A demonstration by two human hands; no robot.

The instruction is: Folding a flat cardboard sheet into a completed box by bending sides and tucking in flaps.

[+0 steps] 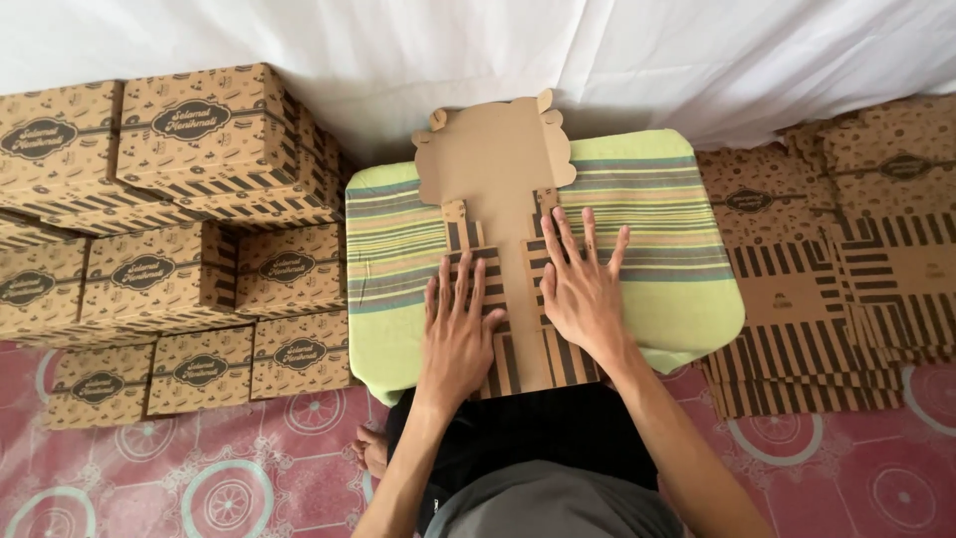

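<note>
Left hand [458, 334] and right hand [581, 289] lie flat, fingers [588, 234] spread, pressing a brown unfolded box blank [503, 169] on a green striped cushion [652, 214]; at 3 o'clock, a pile of flat striped blanks [836, 309]; at 9 to 10 o'clock, stacked brown boxes [179, 249] bearing dark oval labels; farthest, a white cloth [478, 40].

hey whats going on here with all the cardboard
A person seated on the floor presses both hands flat on an unfolded cardboard box blank that lies on a green striped cushion. The left hand and right hand rest side by side on the blank's striped side flaps. To the person's left stands a stack of assembled boxes; to the right lies a pile of flat blanks. A white cloth hangs behind.
</note>
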